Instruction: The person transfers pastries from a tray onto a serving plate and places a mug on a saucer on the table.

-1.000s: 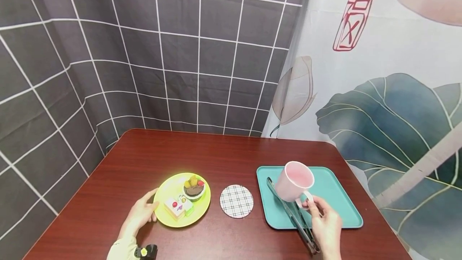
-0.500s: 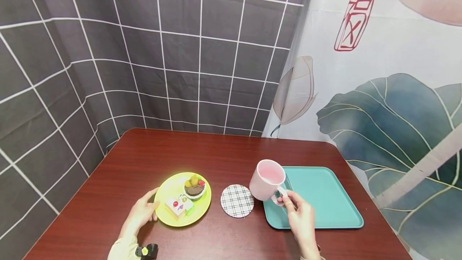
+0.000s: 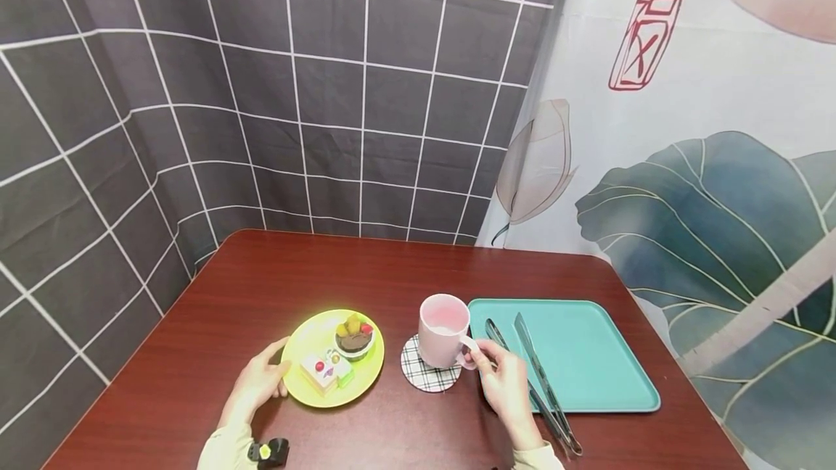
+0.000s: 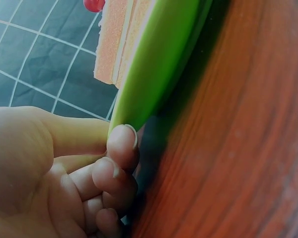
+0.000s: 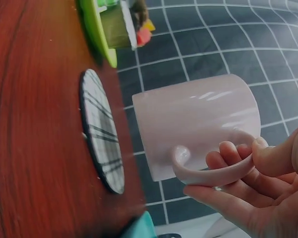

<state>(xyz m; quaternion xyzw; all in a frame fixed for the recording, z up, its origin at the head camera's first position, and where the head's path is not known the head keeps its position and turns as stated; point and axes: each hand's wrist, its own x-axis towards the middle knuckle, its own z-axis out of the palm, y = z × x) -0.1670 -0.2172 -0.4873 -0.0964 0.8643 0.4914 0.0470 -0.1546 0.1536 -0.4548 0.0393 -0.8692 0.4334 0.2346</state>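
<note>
My right hand (image 3: 505, 381) grips the handle of a pink mug (image 3: 439, 338), with fingers (image 5: 230, 151) through the loop. In the right wrist view a gap shows between the mug's base and a round checked coaster (image 5: 103, 133); from the head it overlaps the coaster's upper part. At the left, my left hand (image 3: 257, 381) pinches the rim of a yellow-green plate (image 3: 333, 399), thumb on top and fingers curled under the edge in the left wrist view. The plate bears a square cake piece (image 3: 318, 376), a small green-edged piece (image 3: 339, 366) and a fruit-topped dessert cup (image 3: 353, 343).
A teal tray (image 3: 601, 361) lies at the right of the brown table (image 3: 313, 267). Metal tongs (image 3: 545, 390) rest across its left side, their joined end past the front edge. A dark checked curtain (image 3: 326, 93) hangs behind the table, a leaf-patterned one (image 3: 653, 201) at the right.
My right hand has carried the mug left from above the tray to over the coaster, leaving the tongs in full view. My left hand stays at the plate's rim.
</note>
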